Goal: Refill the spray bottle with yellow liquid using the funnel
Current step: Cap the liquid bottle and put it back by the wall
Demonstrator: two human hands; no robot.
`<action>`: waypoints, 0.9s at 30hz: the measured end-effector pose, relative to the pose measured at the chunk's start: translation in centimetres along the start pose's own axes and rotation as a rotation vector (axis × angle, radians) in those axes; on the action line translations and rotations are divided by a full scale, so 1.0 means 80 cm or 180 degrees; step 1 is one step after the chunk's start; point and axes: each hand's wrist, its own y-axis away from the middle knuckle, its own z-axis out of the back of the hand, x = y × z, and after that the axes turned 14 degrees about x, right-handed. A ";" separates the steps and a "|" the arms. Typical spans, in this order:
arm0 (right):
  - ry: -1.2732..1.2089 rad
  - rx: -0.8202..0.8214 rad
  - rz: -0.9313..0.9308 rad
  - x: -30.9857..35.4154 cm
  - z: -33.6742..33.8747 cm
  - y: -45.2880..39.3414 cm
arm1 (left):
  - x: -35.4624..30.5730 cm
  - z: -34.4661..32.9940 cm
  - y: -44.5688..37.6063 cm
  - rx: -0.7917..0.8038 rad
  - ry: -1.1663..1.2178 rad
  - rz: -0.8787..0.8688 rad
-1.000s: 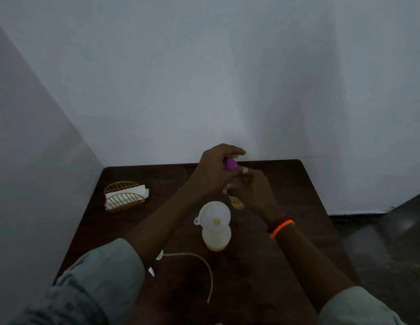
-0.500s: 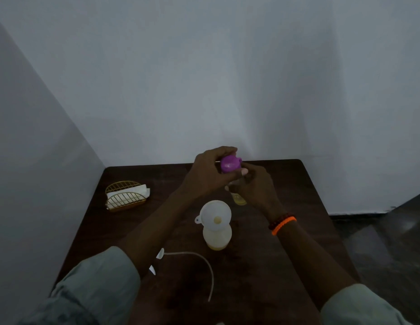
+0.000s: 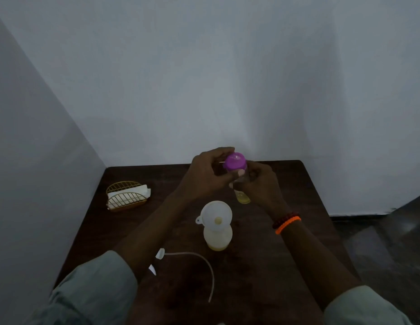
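A translucent spray bottle [image 3: 218,238] with a little yellow liquid stands mid-table, a white funnel [image 3: 216,215] seated in its neck. Behind it my right hand [image 3: 258,184] grips a clear bottle [image 3: 242,197] of yellow liquid, held above the table. My left hand [image 3: 208,174] pinches the purple cap [image 3: 235,161] on top of that bottle. The white spray head with its long dip tube [image 3: 197,256] lies on the table in front of the spray bottle, partly hidden by my left forearm.
A gold wire holder [image 3: 125,197] with white napkins sits at the table's left. The dark wooden table [image 3: 298,184] stands in a corner between two white walls. Its right edge drops to a dark floor.
Both hands have lifted the clear bottle slightly, and the purple cap shows more fully between the fingers of my left hand. The spray bottle and funnel have not moved.
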 end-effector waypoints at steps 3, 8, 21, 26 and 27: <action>0.0098 0.0155 0.0039 0.011 -0.010 -0.001 | -0.004 -0.005 -0.008 -0.0025 -0.0151 -0.0018; -0.0002 0.0063 0.0072 0.006 -0.006 0.001 | 0.004 0.003 -0.006 -0.0271 -0.0127 0.0060; 0.0265 -0.0071 0.0054 0.006 -0.019 -0.005 | -0.005 -0.014 0.002 -0.0474 -0.0448 0.0429; 0.0170 -0.0280 0.0258 0.008 -0.033 -0.010 | -0.003 -0.018 0.003 -0.1153 -0.0795 0.0938; 0.0165 -0.0310 0.0326 0.011 -0.034 -0.011 | -0.004 -0.015 0.003 -0.1170 -0.0900 0.1076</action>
